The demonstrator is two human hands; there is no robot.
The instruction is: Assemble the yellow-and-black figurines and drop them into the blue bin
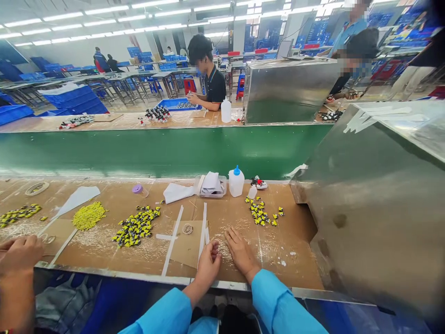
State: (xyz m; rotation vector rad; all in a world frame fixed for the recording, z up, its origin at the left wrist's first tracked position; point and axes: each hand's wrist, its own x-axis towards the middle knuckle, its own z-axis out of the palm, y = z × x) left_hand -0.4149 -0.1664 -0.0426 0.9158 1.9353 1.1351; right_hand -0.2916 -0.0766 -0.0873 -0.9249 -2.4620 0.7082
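Note:
My left hand (210,265) rests curled on the brown work surface (278,250), its fingers closed, with nothing visible in them. It is next to a cardboard piece (186,246) edged by white strips. My right hand (241,253) lies flat with its fingers apart, touching white specks on the surface. Nearest to my right hand is a small heap of yellow-and-black components (262,214). A larger heap of the same components (136,226) lies to the left, beside a mound of yellow parts (88,215).
A co-worker's hand (21,253) lies at the left. A white bottle with a blue cap (236,183) and a clear tray of papers (210,185) stand behind my hands. A green conveyor belt (156,150) runs beyond them. A stainless steel hood (368,208) fills the right.

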